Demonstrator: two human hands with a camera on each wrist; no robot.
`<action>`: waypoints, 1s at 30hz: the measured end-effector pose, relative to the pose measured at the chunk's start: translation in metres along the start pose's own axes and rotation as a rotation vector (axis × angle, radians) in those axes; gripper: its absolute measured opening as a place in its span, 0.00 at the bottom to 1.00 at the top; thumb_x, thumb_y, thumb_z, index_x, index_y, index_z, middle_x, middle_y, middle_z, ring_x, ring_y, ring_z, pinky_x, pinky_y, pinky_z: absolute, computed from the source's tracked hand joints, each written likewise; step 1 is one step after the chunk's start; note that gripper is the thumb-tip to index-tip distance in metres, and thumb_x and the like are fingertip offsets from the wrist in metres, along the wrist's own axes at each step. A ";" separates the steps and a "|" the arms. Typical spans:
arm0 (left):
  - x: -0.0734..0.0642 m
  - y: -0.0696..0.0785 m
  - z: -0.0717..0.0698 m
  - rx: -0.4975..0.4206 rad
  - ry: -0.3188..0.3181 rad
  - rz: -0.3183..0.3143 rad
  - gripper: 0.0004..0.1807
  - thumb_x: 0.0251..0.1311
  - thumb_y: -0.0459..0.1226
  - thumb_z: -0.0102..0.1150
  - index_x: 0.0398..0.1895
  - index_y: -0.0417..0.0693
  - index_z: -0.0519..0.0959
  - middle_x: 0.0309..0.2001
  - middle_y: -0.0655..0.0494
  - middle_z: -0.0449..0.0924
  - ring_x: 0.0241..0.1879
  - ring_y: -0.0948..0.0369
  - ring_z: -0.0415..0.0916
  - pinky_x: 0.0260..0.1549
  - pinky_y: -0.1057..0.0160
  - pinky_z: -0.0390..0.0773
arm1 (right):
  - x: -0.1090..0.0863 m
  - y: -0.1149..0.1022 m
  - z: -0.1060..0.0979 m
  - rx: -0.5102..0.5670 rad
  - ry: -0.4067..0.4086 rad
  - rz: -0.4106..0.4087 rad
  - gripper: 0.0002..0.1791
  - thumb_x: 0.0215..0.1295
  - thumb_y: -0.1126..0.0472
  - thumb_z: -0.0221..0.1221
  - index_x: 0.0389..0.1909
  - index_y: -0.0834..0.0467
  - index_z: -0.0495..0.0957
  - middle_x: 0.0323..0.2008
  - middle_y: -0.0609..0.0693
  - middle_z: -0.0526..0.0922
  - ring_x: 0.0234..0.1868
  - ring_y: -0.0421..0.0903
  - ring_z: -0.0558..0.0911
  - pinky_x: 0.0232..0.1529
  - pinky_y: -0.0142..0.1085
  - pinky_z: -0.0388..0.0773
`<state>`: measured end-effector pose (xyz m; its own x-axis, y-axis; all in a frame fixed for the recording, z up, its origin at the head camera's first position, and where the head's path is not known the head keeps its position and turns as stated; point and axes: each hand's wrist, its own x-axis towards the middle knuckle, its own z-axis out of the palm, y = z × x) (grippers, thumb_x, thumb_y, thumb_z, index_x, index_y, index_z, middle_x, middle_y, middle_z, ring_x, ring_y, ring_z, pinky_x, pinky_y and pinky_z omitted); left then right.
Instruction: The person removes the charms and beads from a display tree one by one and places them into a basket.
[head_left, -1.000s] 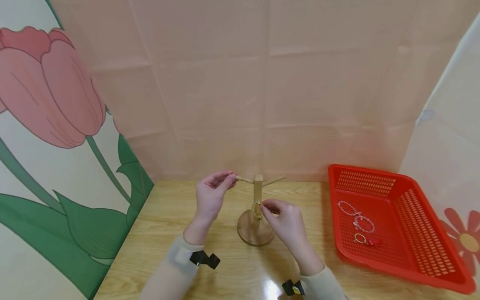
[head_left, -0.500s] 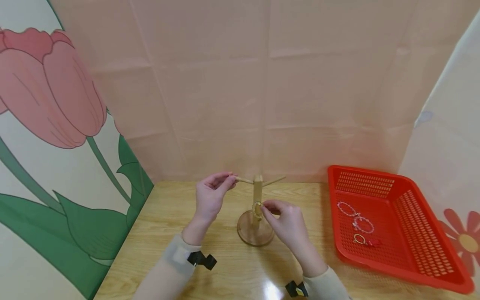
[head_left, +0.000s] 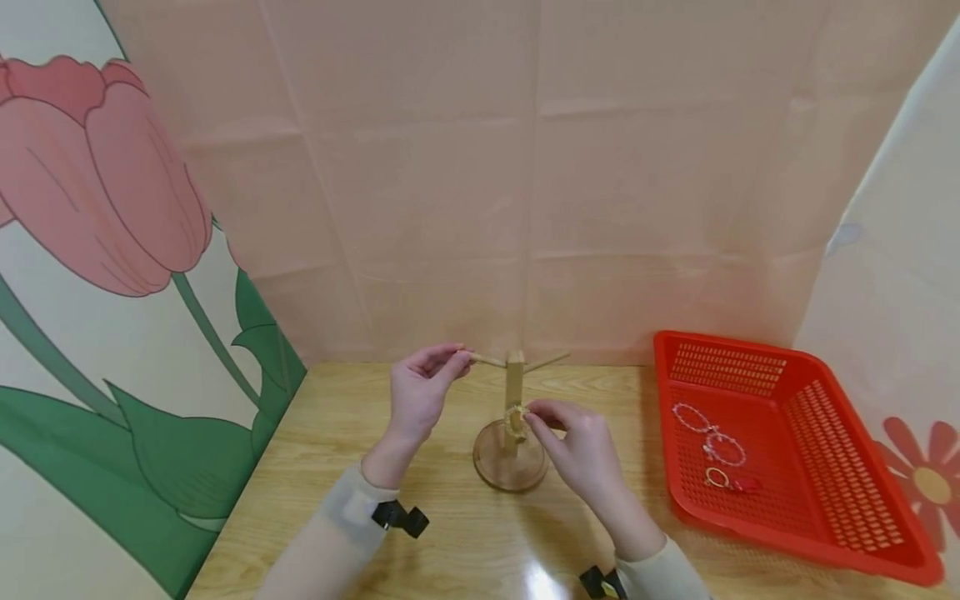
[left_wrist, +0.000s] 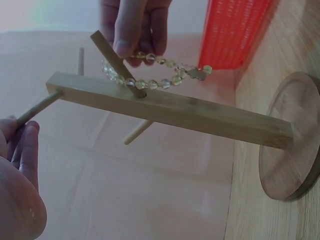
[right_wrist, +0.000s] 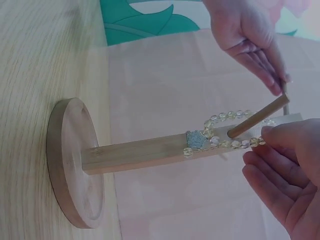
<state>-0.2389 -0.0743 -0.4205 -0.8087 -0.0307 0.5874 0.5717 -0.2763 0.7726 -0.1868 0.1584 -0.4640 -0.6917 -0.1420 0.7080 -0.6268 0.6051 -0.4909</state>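
A wooden stand with an upright post (head_left: pixel 513 383), a round base (head_left: pixel 491 467) and several thin pegs stands on the table. My left hand (head_left: pixel 418 400) pinches the end of the upper left peg (left_wrist: pixel 37 110) between thumb and fingers. Lower on the post, a bracelet of clear yellowish beads (left_wrist: pixel 152 84) loops around the front peg (right_wrist: pixel 260 116). My right hand (head_left: pixel 581 446) pinches the bracelet's right side with thumb and fingertips. A small silvery piece (right_wrist: pixel 196 139) hangs at the bracelet's lower end, against the post in the right wrist view.
To the right stands a red plastic basket (head_left: pixel 795 500). In it lie two pinkish beaded bracelets (head_left: pixel 724 448) and a gold-coloured ring (head_left: pixel 717 477) with a red piece attached. A pinkish sheet (head_left: pixel 420 208) hangs behind the wooden table (head_left: pixel 300 492).
My right hand has shifted slightly to the right and down, and the bracelet in its fingers has turned a little. My left hand stays on the same peg.
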 end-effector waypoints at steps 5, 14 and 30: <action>0.000 -0.002 -0.002 0.012 -0.002 0.006 0.07 0.67 0.22 0.68 0.46 0.26 0.86 0.40 0.51 0.92 0.38 0.58 0.91 0.42 0.58 0.91 | -0.002 -0.002 -0.004 0.011 0.019 -0.040 0.06 0.64 0.68 0.76 0.40 0.58 0.90 0.36 0.47 0.91 0.36 0.40 0.90 0.37 0.37 0.90; -0.001 -0.003 -0.004 -0.004 -0.004 0.007 0.07 0.68 0.24 0.68 0.45 0.37 0.90 0.42 0.50 0.92 0.39 0.54 0.91 0.42 0.58 0.91 | -0.005 -0.005 -0.009 0.055 0.087 -0.140 0.11 0.59 0.73 0.76 0.41 0.60 0.90 0.38 0.49 0.92 0.36 0.43 0.90 0.40 0.29 0.87; -0.002 -0.001 -0.002 -0.049 0.012 -0.008 0.12 0.67 0.19 0.65 0.48 0.12 0.78 0.40 0.54 0.92 0.37 0.61 0.90 0.41 0.61 0.90 | -0.011 -0.010 -0.021 0.106 0.071 -0.173 0.15 0.56 0.76 0.76 0.42 0.59 0.90 0.39 0.48 0.92 0.37 0.45 0.91 0.41 0.28 0.87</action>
<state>-0.2385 -0.0754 -0.4227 -0.8150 -0.0402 0.5781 0.5581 -0.3229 0.7644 -0.1653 0.1704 -0.4557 -0.5461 -0.1792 0.8183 -0.7707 0.4904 -0.4069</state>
